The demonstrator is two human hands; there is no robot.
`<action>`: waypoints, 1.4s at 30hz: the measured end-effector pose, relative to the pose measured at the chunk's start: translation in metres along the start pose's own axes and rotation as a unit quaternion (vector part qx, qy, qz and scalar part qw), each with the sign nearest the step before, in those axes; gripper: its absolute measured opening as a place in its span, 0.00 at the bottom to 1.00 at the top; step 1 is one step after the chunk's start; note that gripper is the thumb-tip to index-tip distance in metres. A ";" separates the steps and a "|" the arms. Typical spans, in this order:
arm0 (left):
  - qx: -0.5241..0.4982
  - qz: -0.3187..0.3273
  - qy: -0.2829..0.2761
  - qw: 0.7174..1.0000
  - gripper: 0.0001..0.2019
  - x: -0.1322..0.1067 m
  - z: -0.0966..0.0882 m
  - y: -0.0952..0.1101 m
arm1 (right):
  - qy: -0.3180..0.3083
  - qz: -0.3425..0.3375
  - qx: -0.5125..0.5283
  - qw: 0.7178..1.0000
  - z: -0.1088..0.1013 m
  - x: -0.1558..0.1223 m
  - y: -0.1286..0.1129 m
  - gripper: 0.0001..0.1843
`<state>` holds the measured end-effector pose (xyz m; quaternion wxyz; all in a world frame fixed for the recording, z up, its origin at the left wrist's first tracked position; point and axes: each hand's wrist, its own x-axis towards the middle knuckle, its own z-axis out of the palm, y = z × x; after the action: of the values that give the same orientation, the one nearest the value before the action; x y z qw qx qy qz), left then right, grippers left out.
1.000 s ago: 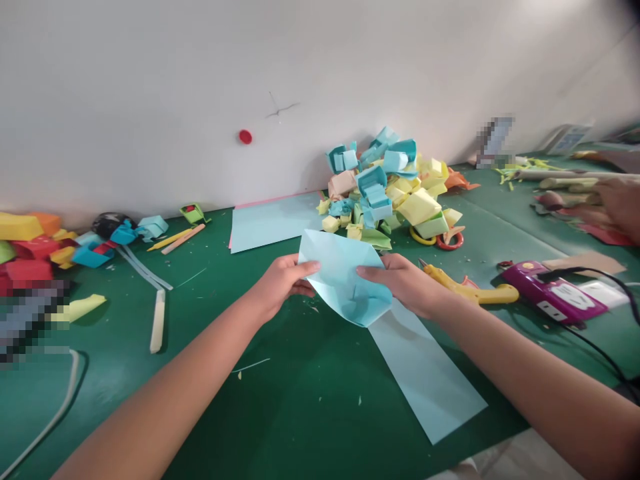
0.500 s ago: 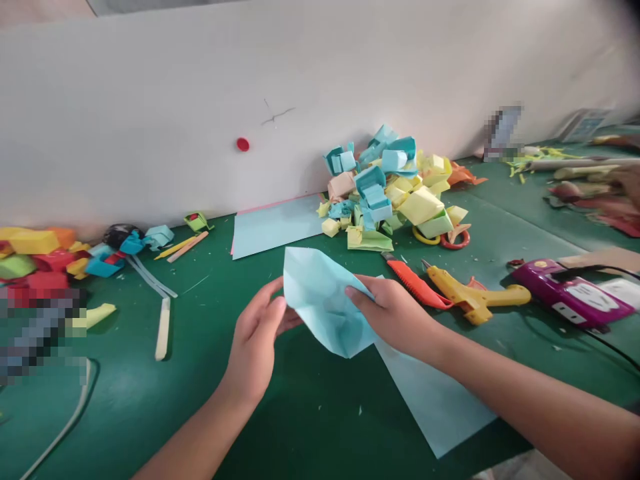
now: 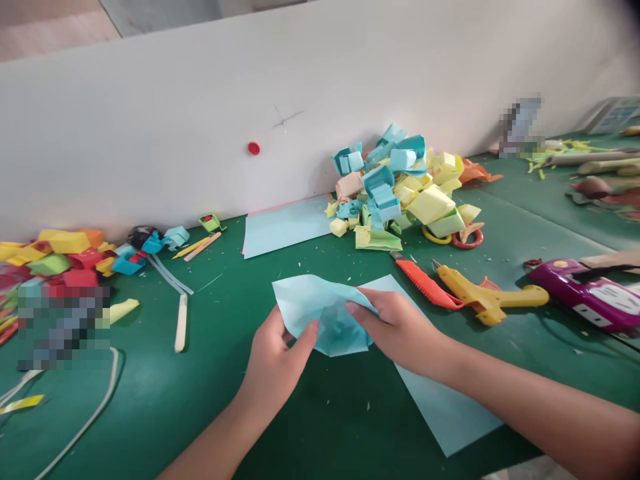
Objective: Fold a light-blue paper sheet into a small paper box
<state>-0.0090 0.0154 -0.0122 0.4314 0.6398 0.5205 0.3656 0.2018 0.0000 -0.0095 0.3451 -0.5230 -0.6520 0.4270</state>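
A folded light blue paper piece (image 3: 317,310) is held above the green table (image 3: 210,400) between both hands. My left hand (image 3: 275,363) pinches its lower left edge with thumb and fingers. My right hand (image 3: 400,330) grips its right side, fingers closed over the paper. Under my right hand and forearm lies a flat light blue paper strip (image 3: 440,407) on the table.
A pile of folded blue, yellow and green paper shapes (image 3: 400,190) sits by the white wall. An orange box cutter (image 3: 425,283), yellow glue gun (image 3: 487,297), purple device (image 3: 590,297), blue sheet (image 3: 285,227), white stick (image 3: 181,323) and colourful scraps (image 3: 55,257) lie around.
The folded blue paper has been lowered and tilted flatter. My left hand let go for a moment, then pinched its lower edge again. The camera view shifted, revealing the orange cutter.
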 end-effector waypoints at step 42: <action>0.018 0.068 0.065 0.995 0.16 -0.005 -0.009 0.004 | 0.077 -0.187 0.003 0.979 -0.008 0.003 0.008 0.02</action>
<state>-0.0169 0.0119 -0.0047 0.3591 0.6560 0.5092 0.4260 0.2113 0.0053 -0.0133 0.4699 -0.4218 -0.7084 0.3154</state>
